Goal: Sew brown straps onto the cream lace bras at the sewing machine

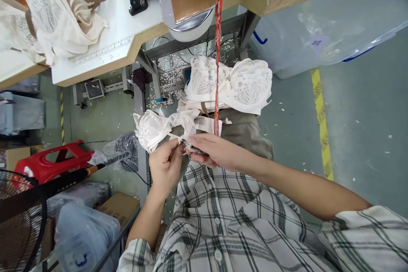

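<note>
A cream lace bra (159, 127) lies across my lap, close to my chest. My left hand (165, 163) is closed, pinching its edge near the strap end. My right hand (213, 151) is closed on a small dark tool (193, 148), whose tip touches the same spot of fabric. Further out on my knees rests a stack of similar lace bras (236, 83). A red ribbon (218, 42) hangs down from the machine head (188, 0) above, passing in front of the stack.
A white sewing table (127, 38) with a wooden edge carries a heap of cream bras (54, 12) at the left. A clear plastic bin (318, 34) stands at right, beside a yellow floor line (320, 119). A red stool (47, 163), boxes and bags crowd the left floor.
</note>
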Demonstrator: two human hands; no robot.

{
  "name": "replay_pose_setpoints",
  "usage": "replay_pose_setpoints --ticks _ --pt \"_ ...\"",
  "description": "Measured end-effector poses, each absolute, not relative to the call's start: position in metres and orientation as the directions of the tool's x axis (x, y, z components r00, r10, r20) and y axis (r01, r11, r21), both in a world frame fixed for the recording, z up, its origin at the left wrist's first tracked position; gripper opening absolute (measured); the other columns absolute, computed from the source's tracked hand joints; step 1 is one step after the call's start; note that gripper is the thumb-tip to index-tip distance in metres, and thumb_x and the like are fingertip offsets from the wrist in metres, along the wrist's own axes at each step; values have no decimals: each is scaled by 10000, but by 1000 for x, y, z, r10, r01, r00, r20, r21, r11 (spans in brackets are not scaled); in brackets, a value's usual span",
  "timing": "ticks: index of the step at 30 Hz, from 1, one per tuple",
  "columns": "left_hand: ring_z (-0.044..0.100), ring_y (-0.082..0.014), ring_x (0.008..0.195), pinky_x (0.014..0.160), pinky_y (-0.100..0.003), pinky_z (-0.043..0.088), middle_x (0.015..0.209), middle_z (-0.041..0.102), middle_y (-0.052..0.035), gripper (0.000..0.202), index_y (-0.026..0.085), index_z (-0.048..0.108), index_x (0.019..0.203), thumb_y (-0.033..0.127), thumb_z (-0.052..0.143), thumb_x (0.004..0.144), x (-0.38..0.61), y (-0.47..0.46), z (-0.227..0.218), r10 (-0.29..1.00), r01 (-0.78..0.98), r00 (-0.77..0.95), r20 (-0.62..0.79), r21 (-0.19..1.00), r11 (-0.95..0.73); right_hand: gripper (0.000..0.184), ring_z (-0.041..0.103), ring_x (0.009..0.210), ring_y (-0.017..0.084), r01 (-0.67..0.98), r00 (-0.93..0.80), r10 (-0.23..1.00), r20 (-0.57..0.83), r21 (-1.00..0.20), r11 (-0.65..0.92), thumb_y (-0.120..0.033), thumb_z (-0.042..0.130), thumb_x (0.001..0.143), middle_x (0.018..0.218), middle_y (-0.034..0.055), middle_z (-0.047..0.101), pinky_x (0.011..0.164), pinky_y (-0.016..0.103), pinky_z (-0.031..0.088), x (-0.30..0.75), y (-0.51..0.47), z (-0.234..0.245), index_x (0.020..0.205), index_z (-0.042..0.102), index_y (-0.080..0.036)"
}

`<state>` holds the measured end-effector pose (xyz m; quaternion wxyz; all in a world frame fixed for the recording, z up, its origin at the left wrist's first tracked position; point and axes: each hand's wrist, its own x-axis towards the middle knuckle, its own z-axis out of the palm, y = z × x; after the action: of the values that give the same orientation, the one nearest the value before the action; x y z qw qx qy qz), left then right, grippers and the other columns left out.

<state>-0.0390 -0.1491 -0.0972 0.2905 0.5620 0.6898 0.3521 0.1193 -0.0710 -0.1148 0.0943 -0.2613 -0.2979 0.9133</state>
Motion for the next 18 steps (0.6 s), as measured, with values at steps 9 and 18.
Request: replay_pose_setpoints --ticks 9,18 --pt "607 -109 639 620 -199 474 779 722 -5 142 191 737 974 222 621 897 -41 -151 -101 976 585 -216 -42 794 164 535 186 401 21 -46 -871 358 -336 -669 -742 -710 511 848 524 -106 348 356 172 137 117 -72 -127 745 440 -190" --pt "618 -113 663 644 -206 481 816 740 -9 148 204 741 991 231 638 888 -40 -157 -101 972 568 -233 -37 806 166 459 139 406 23 -24 -912 225 -342 -504 -864 -626 556 866 519 -119 327 354 166 108 118 -72 -125 773 474 -183"
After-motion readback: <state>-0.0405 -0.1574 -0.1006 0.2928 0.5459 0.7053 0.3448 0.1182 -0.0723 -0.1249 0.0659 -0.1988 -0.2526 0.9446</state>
